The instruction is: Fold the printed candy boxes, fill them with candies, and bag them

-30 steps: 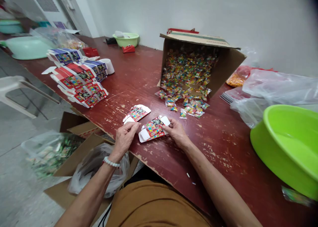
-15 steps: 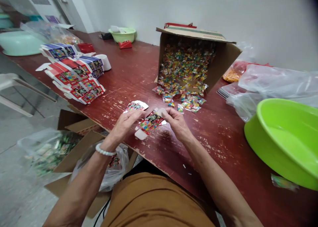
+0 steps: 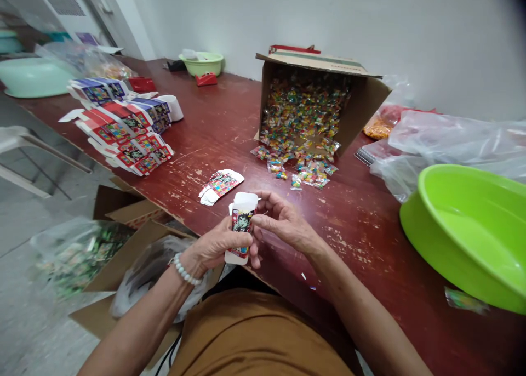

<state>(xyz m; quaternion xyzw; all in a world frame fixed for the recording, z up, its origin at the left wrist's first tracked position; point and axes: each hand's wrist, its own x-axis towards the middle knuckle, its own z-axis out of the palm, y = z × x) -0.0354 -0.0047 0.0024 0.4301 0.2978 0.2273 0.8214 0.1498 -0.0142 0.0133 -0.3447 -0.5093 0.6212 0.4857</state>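
A small printed carton (image 3: pixel 242 221) with white end flaps folded out stands tilted in my left hand (image 3: pixel 219 241). The thumb presses its front, and the fingers wrap behind and show at its right edge. My right hand (image 3: pixel 283 220) is at the carton's upper right side, thumb and fingers closed about that edge; the fingertips are partly hidden. Just beyond lies a small pile of flat cartons (image 3: pixel 222 185) on the red table (image 3: pixel 197 140). Small wrapped candies (image 3: pixel 306 170) spill from a cardboard box (image 3: pixel 364 110) lying on its side.
Stacked red and blue cartons (image 3: pixel 123 126) stand on the left. A green basin (image 3: pixel 427 228) and plastic bags (image 3: pixel 456 135) are on the right. Below the table edge sit open cardboard boxes (image 3: pixel 115 255) and a bag of green packets (image 3: pixel 82 255). A red tape dispenser (image 3: pixel 206 79) is farther back.
The carton has come nearer my body and turned more upright. My left hand has moved in to grip it from below; my right hand has shifted to its side. The flat cartons are now uncovered.
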